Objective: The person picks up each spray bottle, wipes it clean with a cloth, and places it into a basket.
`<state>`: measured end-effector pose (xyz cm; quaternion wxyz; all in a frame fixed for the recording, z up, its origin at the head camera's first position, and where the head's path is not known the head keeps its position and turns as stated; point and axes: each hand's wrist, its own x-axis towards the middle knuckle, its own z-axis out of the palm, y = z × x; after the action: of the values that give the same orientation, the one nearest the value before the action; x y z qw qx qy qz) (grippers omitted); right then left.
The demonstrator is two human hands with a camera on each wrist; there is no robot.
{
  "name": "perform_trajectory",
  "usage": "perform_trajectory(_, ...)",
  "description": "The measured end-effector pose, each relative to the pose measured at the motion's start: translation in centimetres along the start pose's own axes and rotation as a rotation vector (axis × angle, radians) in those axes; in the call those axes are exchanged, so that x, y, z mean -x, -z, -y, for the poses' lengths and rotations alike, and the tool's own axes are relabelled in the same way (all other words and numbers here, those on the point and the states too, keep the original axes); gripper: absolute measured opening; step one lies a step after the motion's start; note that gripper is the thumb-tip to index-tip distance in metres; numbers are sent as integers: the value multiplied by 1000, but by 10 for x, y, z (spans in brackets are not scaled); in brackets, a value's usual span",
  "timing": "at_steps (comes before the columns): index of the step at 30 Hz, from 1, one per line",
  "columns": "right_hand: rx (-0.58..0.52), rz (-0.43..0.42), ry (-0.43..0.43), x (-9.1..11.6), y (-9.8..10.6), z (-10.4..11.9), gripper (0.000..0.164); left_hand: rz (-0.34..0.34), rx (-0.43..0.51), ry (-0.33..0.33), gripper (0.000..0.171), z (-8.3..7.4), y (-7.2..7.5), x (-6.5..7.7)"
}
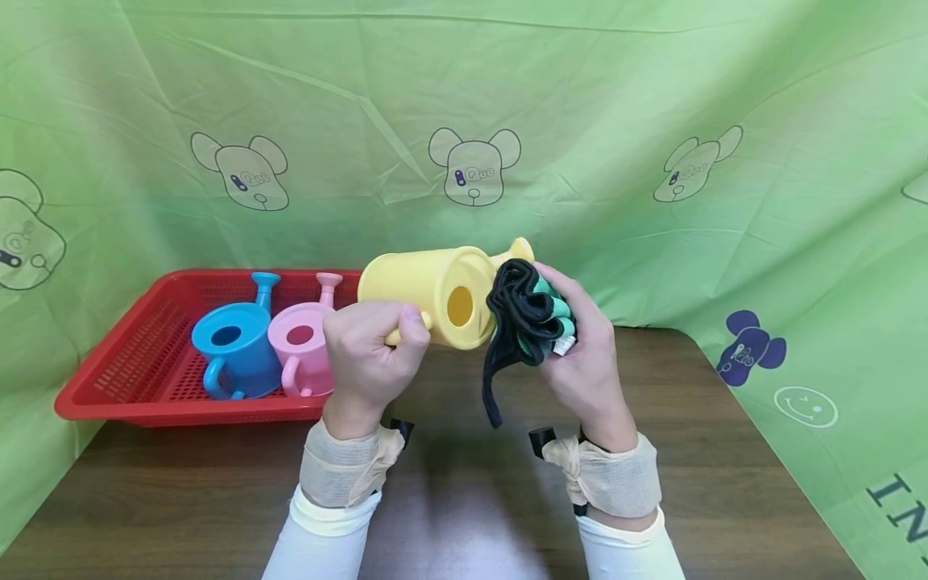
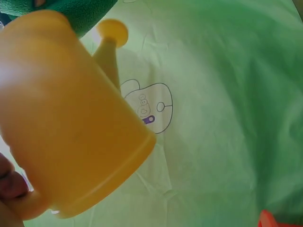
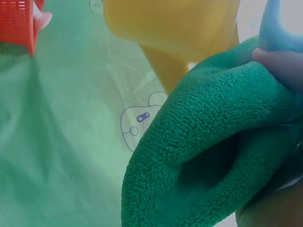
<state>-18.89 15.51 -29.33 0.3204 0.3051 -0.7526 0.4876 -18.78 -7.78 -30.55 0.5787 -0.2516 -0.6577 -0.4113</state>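
My left hand [image 1: 375, 348] grips the handle of a yellow watering can [image 1: 416, 282], held up and tipped over sideways with its spout toward the right. In the left wrist view the can's body [image 2: 71, 118] fills much of the left side. My right hand [image 1: 586, 354] holds a bunched cloth [image 1: 524, 310], dark on one face and green on the other, with a white label and a dark strip hanging down. The cloth is right at the can's top end and overlaps the spout's base. Seen from the right wrist, its green side [image 3: 213, 113] looks fluffy and folded over.
A red plastic basket [image 1: 217, 415] stands on the left of the brown wooden table [image 1: 464, 499]. Inside it are a blue watering can [image 1: 250, 362] and a pink watering can [image 1: 312, 354], both upright. A green printed sheet [image 1: 580, 97] hangs behind the table and along its sides.
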Motion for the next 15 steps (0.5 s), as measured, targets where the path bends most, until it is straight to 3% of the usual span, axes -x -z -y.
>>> perform_trajectory(6,-10,-15,-5,0,1,-3,66,86,-13,-61,41,-1,-1,0)
perform_trajectory(15,30,-8,23,0,3,-1,66,180,-41,-89,42,0,-2,1)
